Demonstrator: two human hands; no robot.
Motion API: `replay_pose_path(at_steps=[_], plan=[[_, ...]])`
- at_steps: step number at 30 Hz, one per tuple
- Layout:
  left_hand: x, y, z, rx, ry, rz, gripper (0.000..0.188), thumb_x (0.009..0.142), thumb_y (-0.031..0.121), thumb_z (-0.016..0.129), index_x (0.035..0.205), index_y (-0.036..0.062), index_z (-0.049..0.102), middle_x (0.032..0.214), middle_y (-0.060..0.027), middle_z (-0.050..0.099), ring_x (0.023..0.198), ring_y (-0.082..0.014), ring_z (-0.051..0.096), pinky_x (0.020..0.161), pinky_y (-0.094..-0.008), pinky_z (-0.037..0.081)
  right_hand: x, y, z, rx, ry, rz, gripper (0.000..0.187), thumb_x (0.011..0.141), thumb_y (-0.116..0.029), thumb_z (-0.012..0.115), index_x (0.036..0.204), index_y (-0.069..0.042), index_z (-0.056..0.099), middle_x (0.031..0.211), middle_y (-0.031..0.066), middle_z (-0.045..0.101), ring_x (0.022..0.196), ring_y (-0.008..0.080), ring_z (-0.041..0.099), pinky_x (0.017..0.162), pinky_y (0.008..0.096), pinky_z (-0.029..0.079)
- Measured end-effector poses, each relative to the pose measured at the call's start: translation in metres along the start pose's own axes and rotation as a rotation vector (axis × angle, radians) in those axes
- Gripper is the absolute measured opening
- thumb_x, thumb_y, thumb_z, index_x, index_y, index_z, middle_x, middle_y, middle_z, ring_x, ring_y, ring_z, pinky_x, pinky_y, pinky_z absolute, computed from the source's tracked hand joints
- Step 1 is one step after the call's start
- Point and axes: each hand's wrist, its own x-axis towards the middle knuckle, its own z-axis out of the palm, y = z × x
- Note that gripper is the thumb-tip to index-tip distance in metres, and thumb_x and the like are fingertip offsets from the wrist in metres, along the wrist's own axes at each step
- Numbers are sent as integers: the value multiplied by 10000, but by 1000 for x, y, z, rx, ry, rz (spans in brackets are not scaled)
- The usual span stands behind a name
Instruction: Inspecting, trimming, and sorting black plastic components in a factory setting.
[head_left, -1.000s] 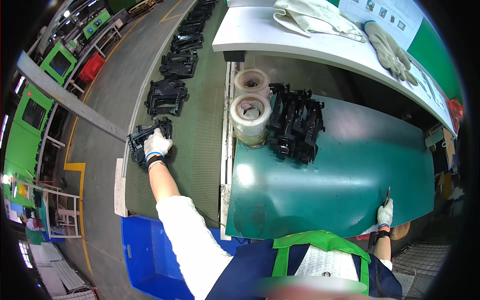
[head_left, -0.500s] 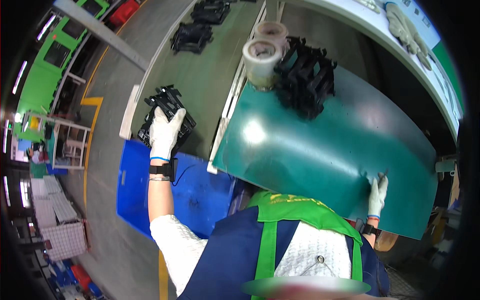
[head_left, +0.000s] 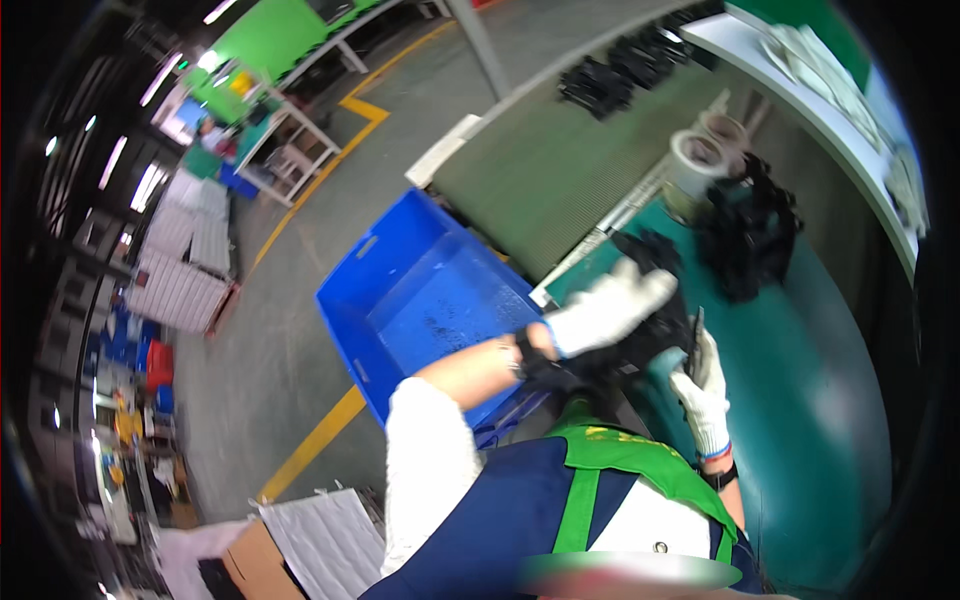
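Note:
My left hand [head_left: 605, 312], in a white glove, grips a black plastic part [head_left: 655, 335] and holds it in front of my chest, over the near edge of the green table [head_left: 830, 340]. Just right of the part, my gloved right hand [head_left: 705, 388] holds a thin dark tool [head_left: 697, 326] upright, with its tip against the part's right side. Most of the part is hidden under my left hand.
A blue bin [head_left: 420, 290] stands on the floor to my left. A pile of black parts [head_left: 750, 230] and two tape rolls [head_left: 700, 152] sit at the table's far end. More black parts [head_left: 600, 85] lie on the green conveyor belt [head_left: 530, 170]. White gloves [head_left: 800, 45] lie on a white bench.
My left hand has carried the black part from the conveyor to in front of my chest. My right hand left the table edge and came up to the part. My view swung left.

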Motion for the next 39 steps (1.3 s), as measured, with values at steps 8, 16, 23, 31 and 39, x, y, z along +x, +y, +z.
replay_pose_path(at_steps=[8,16,23,31,39], plan=[[17,52,83,-601,-40,-217,710,970,559,584,1378,-20,534,1139,-307,689,1128,-438,677,995,-442,526,-61,-30,-44,368,308,189,816,916,-61,656,1640,-35,280,1159,57,597,784,61,565,614,189,474],[59,-6,118,-90,18,21,343,931,319,632,1132,42,656,969,-214,721,898,-399,714,785,-495,571,-137,40,-165,507,674,257,651,1015,-74,592,1609,-23,331,1331,92,578,713,64,520,601,229,467],[77,-67,108,279,-40,202,325,920,285,667,1165,85,740,1093,-206,725,1087,-347,698,922,-453,567,-143,46,-177,-387,535,380,652,995,-19,614,1590,49,358,1589,174,448,1443,231,446,1203,345,349],[91,9,110,129,100,-33,514,918,435,696,1269,60,685,1174,-207,733,1144,-372,692,954,-469,548,-157,-24,-158,-1096,541,154,527,989,-150,659,1481,-46,502,1114,126,696,1009,330,672,915,457,518],[67,92,169,26,-537,-156,551,887,425,723,1300,72,630,1086,-220,748,1048,-393,726,899,-502,565,-167,-65,-182,-1563,42,226,404,921,-275,708,1276,-109,610,986,113,662,937,331,671,833,447,521]])
